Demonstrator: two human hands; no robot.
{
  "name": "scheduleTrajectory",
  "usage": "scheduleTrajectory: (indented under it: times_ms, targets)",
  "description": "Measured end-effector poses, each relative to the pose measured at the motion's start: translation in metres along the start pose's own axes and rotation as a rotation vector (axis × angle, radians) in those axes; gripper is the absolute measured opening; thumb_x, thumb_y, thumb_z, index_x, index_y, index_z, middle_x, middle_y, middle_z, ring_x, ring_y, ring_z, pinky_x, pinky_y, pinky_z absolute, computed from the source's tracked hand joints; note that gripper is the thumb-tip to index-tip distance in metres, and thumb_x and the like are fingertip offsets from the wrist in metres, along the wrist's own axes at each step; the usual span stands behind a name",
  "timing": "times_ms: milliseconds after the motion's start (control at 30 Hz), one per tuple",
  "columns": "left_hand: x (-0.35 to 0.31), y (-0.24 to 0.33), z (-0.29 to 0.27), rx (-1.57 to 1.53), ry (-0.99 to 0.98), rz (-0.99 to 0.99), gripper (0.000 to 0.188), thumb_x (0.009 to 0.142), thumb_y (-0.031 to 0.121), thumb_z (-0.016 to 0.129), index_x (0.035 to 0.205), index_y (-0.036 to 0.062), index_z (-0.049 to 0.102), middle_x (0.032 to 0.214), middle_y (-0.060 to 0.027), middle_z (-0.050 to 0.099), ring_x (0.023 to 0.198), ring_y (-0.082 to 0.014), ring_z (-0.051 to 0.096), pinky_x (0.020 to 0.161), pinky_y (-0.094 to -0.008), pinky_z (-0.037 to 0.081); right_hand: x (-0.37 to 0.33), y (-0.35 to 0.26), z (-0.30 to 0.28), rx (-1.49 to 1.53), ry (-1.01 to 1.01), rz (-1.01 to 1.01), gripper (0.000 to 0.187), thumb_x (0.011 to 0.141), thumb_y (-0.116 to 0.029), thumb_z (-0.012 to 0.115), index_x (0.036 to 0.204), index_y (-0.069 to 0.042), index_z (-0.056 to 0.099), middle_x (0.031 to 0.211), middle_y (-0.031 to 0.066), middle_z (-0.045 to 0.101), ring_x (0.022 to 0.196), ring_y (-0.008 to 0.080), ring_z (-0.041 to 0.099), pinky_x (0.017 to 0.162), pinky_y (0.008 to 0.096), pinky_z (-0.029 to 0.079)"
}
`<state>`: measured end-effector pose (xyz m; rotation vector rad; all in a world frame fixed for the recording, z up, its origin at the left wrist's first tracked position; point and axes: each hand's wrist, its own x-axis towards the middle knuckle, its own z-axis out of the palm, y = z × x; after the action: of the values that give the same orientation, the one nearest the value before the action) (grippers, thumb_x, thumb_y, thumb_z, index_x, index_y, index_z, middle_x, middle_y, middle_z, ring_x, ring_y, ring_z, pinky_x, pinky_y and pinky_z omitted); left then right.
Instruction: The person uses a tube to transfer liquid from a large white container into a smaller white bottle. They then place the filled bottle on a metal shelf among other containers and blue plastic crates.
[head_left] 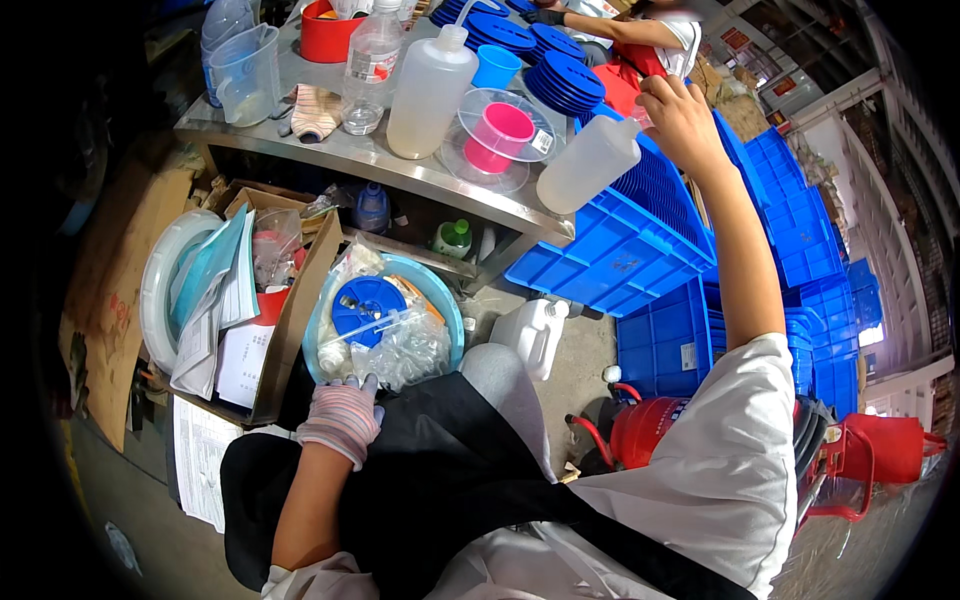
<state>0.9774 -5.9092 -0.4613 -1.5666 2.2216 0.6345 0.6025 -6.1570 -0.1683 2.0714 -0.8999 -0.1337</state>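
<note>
**Reader:** State the condition of the nearest hand.

**Guide:** The left hand (342, 418) wears a striped glove and lies at the edge of the black apron (420, 440), by the near side of the light blue tub (457, 335). Its fingers are extended and slightly spread. Contact with the tub's rim cannot be determined.

**Reader:** List the adjacent items.

**Guide:** The tub contains a blue spool (362, 300) and clear plastic bags (405, 352). Left of it is a cardboard box (296, 330) holding papers; right of it, a white jug (528, 338) on the floor.

**Reader:** Locate the right hand.

**Guide:** The right hand (682, 120) is bare and raised, beyond the right end of the metal table (345, 158). Its fingers are bent beside the top of a translucent bottle (588, 165). Whether they pinch the bottle's top cannot be told.

**Reader:** Specify the bottle's position.

**Guide:** At the table's near right corner, tilted, top toward the hand. A blue crate (612, 255) stands just beside that corner.

**Reader:** And farther back?

**Guide:** Left of the bottle is a clear-flanged spool (500, 138) with a pink core. Behind that spool are a blue cup (496, 67) and stacked blue discs (565, 82). Farthest is a co-worker's black-gloved hand (545, 17), near more discs.
</note>
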Motion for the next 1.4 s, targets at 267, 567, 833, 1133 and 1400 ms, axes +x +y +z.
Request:
scheduleTrajectory:
  times_ms: [267, 567, 833, 1133, 1400]
  targets:
    - [0.001, 0.002, -0.003, -0.006, 0.001, -0.003, 0.057, 0.088, 0.04, 0.05, 0.136, 0.0089, 0.047, 0.123, -0.0144, 0.059, 0.11, -0.0293, 0.059, 0.096, -0.0432, 0.041, -0.001, -0.003, 0.002, -0.122, 0.064, -0.121, 0.022, 0.077, -0.012, 0.059, 0.098, -0.006, 0.064, 0.102, 0.0019, 0.054, 0.097, 0.0174, 0.051, 0.082, 0.0305, 0.041]
    - [0.003, 0.005, -0.009, -0.003, -0.018, -0.012, 0.057, 0.089, 0.041, 0.051, 0.136, 0.0092, 0.047, 0.121, -0.0142, 0.059, 0.11, -0.0289, 0.059, 0.094, -0.0433, 0.043, -0.001, -0.005, 0.006, -0.212, 0.116, -0.206, 0.022, 0.076, -0.013, 0.059, 0.096, -0.006, 0.064, 0.099, 0.0003, 0.052, 0.095, 0.0149, 0.05, 0.08, 0.029, 0.041]
    - [0.001, 0.004, -0.003, 0.014, 0.025, 0.0, 0.057, 0.089, 0.041, 0.051, 0.136, 0.0086, 0.047, 0.122, -0.0146, 0.059, 0.11, -0.0291, 0.059, 0.093, -0.0433, 0.043, 0.0, -0.011, 0.002, -0.31, 0.125, -0.262, 0.02, 0.075, -0.015, 0.061, 0.093, -0.007, 0.064, 0.099, -0.0003, 0.052, 0.095, 0.0141, 0.05, 0.079, 0.0288, 0.041]
    - [-0.003, 0.006, -0.008, -0.01, -0.008, -0.008, 0.058, 0.089, 0.041, 0.052, 0.137, 0.0082, 0.046, 0.124, -0.0142, 0.059, 0.112, -0.0289, 0.058, 0.096, -0.0428, 0.042, -0.005, -0.007, 0.002, -0.2, 0.15, -0.174, 0.022, 0.074, -0.014, 0.061, 0.095, -0.007, 0.064, 0.098, 0.0002, 0.052, 0.094, 0.0159, 0.052, 0.082, 0.031, 0.042]
    - [-0.006, 0.002, -0.007, -0.035, 0.049, 0.004, 0.057, 0.088, 0.04, 0.054, 0.136, 0.0091, 0.047, 0.126, -0.0151, 0.058, 0.113, -0.0303, 0.057, 0.097, -0.0442, 0.041, -0.051, 0.012, 0.015, 0.301, 0.326, 0.397, 0.036, 0.07, -0.022, 0.079, 0.102, -0.008, 0.068, 0.112, 0.0088, 0.061, 0.105, 0.0291, 0.057, 0.089, 0.0364, 0.045]
